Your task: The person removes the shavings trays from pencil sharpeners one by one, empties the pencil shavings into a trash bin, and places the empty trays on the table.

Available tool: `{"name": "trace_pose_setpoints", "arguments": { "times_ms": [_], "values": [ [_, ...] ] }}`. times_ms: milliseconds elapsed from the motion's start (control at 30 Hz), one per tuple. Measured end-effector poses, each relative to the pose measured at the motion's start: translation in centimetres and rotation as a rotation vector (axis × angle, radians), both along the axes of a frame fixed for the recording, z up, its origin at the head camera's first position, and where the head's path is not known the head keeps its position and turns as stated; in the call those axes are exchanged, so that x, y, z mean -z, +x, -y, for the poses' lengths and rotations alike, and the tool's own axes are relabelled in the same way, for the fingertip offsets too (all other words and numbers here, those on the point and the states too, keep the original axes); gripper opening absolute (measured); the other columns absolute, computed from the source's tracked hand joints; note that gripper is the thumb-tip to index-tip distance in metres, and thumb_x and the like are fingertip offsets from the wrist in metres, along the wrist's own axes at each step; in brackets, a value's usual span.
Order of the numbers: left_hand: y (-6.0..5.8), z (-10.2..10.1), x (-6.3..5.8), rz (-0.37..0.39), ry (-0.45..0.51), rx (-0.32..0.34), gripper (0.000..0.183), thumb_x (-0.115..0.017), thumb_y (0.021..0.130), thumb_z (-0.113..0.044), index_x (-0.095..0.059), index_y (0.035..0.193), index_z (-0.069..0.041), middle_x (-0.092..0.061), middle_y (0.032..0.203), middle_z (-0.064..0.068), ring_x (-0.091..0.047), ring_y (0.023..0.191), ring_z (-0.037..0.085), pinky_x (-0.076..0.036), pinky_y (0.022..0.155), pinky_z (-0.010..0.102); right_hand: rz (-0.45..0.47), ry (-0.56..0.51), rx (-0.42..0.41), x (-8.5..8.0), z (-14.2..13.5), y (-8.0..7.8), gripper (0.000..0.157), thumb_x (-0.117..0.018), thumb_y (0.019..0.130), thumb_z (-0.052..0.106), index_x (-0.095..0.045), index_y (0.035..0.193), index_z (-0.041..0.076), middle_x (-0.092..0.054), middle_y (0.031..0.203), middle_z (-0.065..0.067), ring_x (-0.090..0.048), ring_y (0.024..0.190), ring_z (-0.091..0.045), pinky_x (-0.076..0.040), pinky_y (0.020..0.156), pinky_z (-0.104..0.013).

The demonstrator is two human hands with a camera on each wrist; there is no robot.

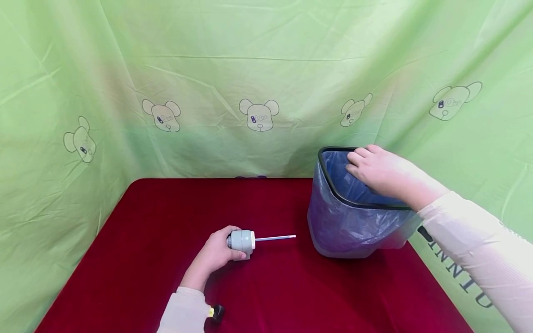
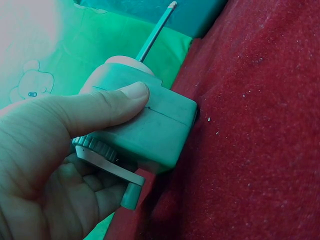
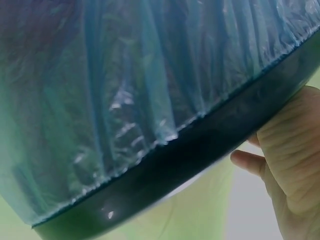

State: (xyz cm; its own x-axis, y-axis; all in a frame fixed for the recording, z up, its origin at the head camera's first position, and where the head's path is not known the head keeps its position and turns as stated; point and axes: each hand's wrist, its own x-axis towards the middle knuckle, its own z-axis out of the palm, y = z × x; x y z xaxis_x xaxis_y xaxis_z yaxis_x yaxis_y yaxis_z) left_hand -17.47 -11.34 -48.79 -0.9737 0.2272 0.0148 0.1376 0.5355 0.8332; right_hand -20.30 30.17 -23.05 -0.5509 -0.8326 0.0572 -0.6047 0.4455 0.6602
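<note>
My left hand (image 1: 220,249) grips a pale grey-green crank pencil sharpener (image 1: 242,241) just over the red cloth, thumb across its body. A pencil (image 1: 275,238) sticks out of its front, pointing right towards the bin. In the left wrist view the crank handle (image 2: 112,170) shows below the thumb. My right hand (image 1: 381,171) is above the mouth of a waste bin (image 1: 331,182), its fingers bent down inside the black rim. In the right wrist view the rim hides most fingers of this hand (image 3: 287,150); I cannot tell whether they hold anything.
A blue translucent bag (image 1: 354,226) lines the bin and hangs over its outside. The bin stands at the right side of the red-covered table (image 1: 175,217). Green curtains (image 1: 208,78) with printed bear heads close off the back and sides.
</note>
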Motion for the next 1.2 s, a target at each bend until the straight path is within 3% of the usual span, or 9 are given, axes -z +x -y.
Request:
{"name": "trace_pose_setpoints", "arguments": {
  "times_ms": [567,900,1200],
  "values": [
    [-0.19,0.08,0.25,0.001,0.002,-0.004,0.064,-0.097,0.068,-0.018,-0.065,0.124,-0.019,-0.068,0.105,0.000,-0.061,0.089,0.019,-0.050,0.081,0.037,-0.027,0.037,-0.001,-0.12,0.51,-0.25,0.030,-0.074,0.070,0.003,-0.063,0.097,0.002,-0.055,0.097,-0.013,-0.054,0.091,-0.034,-0.042,0.079,-0.048],
    [-0.14,0.04,0.25,0.003,0.013,-0.003,0.065,-0.097,0.067,-0.017,-0.065,0.123,-0.018,-0.068,0.104,0.000,-0.061,0.089,0.019,-0.050,0.080,0.038,-0.039,0.061,0.006,-0.04,0.45,-0.35,0.039,-0.078,0.065,0.007,-0.064,0.101,0.001,-0.058,0.101,-0.014,-0.054,0.092,-0.034,-0.040,0.079,-0.047],
    [-0.18,0.07,0.37,0.015,0.026,-0.001,0.064,-0.097,0.067,-0.017,-0.065,0.123,-0.019,-0.068,0.105,0.001,-0.060,0.090,0.020,-0.051,0.080,0.038,-0.057,0.057,0.001,0.11,0.40,-0.50,0.036,-0.076,0.066,0.006,-0.062,0.099,0.000,-0.057,0.100,-0.014,-0.053,0.090,-0.033,-0.038,0.077,-0.047]
  ]
}}
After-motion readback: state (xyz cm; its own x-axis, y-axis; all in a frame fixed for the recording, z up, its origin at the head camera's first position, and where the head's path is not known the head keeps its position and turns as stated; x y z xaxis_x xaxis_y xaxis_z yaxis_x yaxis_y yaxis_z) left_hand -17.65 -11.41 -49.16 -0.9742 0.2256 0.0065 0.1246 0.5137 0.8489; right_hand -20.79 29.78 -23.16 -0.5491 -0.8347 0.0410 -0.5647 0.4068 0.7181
